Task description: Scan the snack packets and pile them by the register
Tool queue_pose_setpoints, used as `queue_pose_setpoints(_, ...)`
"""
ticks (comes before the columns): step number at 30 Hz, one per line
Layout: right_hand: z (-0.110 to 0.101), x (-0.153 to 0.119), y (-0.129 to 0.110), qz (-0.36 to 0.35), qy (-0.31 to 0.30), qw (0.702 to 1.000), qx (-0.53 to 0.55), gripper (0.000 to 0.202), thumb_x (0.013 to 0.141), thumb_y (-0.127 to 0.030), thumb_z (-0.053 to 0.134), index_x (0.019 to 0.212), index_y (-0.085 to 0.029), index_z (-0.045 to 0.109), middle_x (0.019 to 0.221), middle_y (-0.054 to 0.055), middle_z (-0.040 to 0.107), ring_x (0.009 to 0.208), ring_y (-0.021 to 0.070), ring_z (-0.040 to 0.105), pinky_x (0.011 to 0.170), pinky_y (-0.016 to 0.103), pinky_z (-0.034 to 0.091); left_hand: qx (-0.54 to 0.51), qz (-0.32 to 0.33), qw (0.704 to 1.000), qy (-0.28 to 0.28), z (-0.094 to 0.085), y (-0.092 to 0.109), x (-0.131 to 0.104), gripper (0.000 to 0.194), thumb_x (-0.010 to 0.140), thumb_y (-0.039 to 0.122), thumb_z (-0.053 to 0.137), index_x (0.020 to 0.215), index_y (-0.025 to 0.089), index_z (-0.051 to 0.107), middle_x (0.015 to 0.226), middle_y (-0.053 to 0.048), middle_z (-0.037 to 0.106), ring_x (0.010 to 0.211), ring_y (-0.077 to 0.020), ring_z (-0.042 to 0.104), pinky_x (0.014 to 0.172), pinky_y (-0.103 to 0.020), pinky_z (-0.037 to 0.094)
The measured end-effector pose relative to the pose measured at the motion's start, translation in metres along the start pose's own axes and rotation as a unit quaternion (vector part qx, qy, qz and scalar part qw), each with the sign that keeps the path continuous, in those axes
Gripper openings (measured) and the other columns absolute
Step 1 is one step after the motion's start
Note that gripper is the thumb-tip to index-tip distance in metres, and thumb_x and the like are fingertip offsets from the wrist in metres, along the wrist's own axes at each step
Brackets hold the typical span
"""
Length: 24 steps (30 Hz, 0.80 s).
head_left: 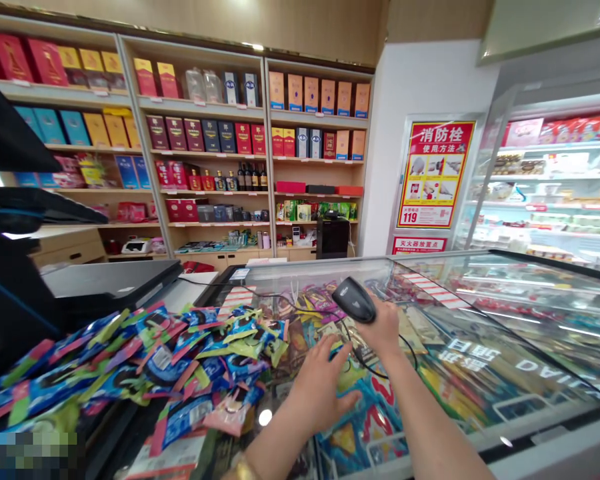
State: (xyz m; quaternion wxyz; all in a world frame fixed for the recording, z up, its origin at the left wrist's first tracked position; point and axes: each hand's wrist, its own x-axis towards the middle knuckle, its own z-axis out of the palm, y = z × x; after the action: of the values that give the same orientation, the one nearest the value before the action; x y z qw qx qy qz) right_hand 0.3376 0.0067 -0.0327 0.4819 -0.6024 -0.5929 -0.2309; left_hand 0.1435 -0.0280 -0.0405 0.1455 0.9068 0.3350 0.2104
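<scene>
My right hand [381,328] is wrapped round the handle of a black barcode scanner [353,300], raised above the glass lid of a chest freezer. Its thin dark cable hangs in a loop below the hand. Nearer to me, my left hand [320,383] is spread over the glass, thumb and fingers apart; I see nothing held in it. To its left lies a large heap of small blue, green and pink snack packets [165,363], reaching over the edge of the freezer top.
The freezer's glass lid [480,393] covers packaged goods. A flat dark grey device [113,283] and a black monitor [10,267] stand at left. Behind are shelves [207,160] of boxes and bottles, a red fire hydrant poster [436,173] and a lit display fridge [545,193].
</scene>
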Motion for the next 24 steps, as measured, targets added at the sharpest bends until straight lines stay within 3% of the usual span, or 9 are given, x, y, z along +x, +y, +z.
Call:
queue_pose_setpoints(2, 0.000, 0.000, -0.001, 0.000, -0.004, 1.000, 0.000, 0.011, 0.067, -0.030, 0.057, 0.074, -0.022, 0.059, 0.077, 0.004, 0.069, 0.076, 0.0206, 0.062, 0.076, 0.031, 0.038, 0.012, -0.006, 0.998, -0.055, 0.003, 0.003, -0.001, 0.072, 0.072, 0.038, 0.069, 0.140, 0.032, 0.045, 0.155, -0.015, 0.029, 0.143, -0.0408, 0.020, 0.111, -0.061, 0.025)
queue_pose_setpoints(4, -0.001, 0.001, -0.001, 0.003, -0.007, 1.000, 0.000, 0.010, 0.067, -0.028, 0.057, 0.074, -0.022, 0.060, 0.077, 0.004, 0.069, 0.076, 0.0207, 0.063, 0.077, 0.031, 0.038, 0.019, -0.010, 0.997, -0.079, 0.006, 0.004, -0.001, 0.065, 0.075, 0.038, 0.066, 0.138, 0.035, 0.048, 0.156, -0.014, 0.027, 0.143, -0.0419, 0.018, 0.110, -0.063, 0.024)
queue_pose_setpoints(7, -0.002, 0.002, -0.001, 0.007, -0.011, 1.000, -0.002, 0.012, 0.066, -0.027, 0.057, 0.076, -0.022, 0.061, 0.078, 0.004, 0.070, 0.078, 0.0212, 0.063, 0.077, 0.032, 0.037, 0.034, -0.013, 0.997, -0.062, 0.009, 0.004, -0.001, 0.055, 0.079, 0.033, 0.061, 0.133, 0.029, 0.052, 0.149, -0.015, 0.038, 0.138, -0.0377, 0.033, 0.109, -0.056, 0.029)
queue_pose_setpoints(10, -0.002, 0.002, 0.000, 0.010, -0.016, 1.000, -0.004, 0.015, 0.067, -0.028, 0.056, 0.079, -0.021, 0.062, 0.079, 0.004, 0.070, 0.079, 0.0214, 0.063, 0.077, 0.032, 0.037, 0.044, -0.034, 0.997, -0.052, 0.007, 0.005, 0.002, 0.049, 0.075, 0.016, 0.058, 0.123, 0.022, 0.056, 0.136, -0.014, 0.050, 0.122, -0.0298, 0.051, 0.105, -0.044, 0.039)
queue_pose_setpoints(14, -0.003, 0.001, -0.001, 0.006, -0.023, 1.000, -0.006, 0.013, 0.068, -0.030, 0.056, 0.076, -0.021, 0.062, 0.077, 0.005, 0.069, 0.080, 0.0208, 0.063, 0.078, 0.031, 0.037, 0.021, -0.056, 0.997, -0.044, 0.001, 0.005, 0.004, 0.050, 0.069, 0.006, 0.054, 0.118, 0.017, 0.055, 0.120, -0.013, 0.061, 0.110, -0.0264, 0.059, 0.095, -0.036, 0.046)
queue_pose_setpoints(17, -0.003, 0.001, -0.001, 0.003, -0.023, 1.000, -0.006, 0.014, 0.069, -0.030, 0.056, 0.077, -0.021, 0.063, 0.078, 0.005, 0.070, 0.079, 0.0203, 0.063, 0.078, 0.031, 0.037, -0.015, -0.071, 0.997, 0.001, -0.002, 0.001, 0.004, 0.050, 0.075, 0.011, 0.052, 0.124, 0.019, 0.055, 0.118, -0.013, 0.065, 0.106, -0.0278, 0.062, 0.091, -0.037, 0.048)
queue_pose_setpoints(20, -0.002, 0.001, 0.000, 0.001, -0.021, 1.000, -0.006, 0.017, 0.068, -0.028, 0.055, 0.081, -0.022, 0.064, 0.082, 0.005, 0.072, 0.079, 0.0208, 0.064, 0.076, 0.031, 0.038, -0.092, -0.099, 0.986, 0.099, -0.004, -0.008, 0.005, 0.040, 0.082, 0.020, 0.051, 0.121, 0.023, 0.060, 0.110, -0.011, 0.070, 0.099, -0.0278, 0.066, 0.089, -0.039, 0.049)
queue_pose_setpoints(22, -0.001, 0.000, 0.002, -0.001, -0.020, 1.000, -0.007, 0.020, 0.067, -0.028, 0.056, 0.083, -0.022, 0.065, 0.084, 0.005, 0.072, 0.078, 0.0211, 0.064, 0.074, 0.031, 0.038, -0.189, -0.137, 0.957, 0.172, -0.006, -0.014, 0.008, 0.035, 0.082, 0.027, 0.055, 0.116, 0.023, 0.064, 0.099, -0.008, 0.073, 0.093, -0.0265, 0.068, 0.086, -0.038, 0.051)
queue_pose_setpoints(24, 0.000, 0.000, 0.004, -0.002, -0.016, 1.000, -0.009, 0.021, 0.066, -0.029, 0.056, 0.085, -0.022, 0.065, 0.083, 0.005, 0.072, 0.075, 0.0212, 0.064, 0.073, 0.031, 0.038, -0.329, -0.182, 0.897, 0.231, -0.010, -0.020, 0.012, 0.032, 0.080, 0.032, 0.061, 0.110, 0.022, 0.066, 0.091, -0.006, 0.073, 0.088, -0.0249, 0.069, 0.079, -0.036, 0.054)
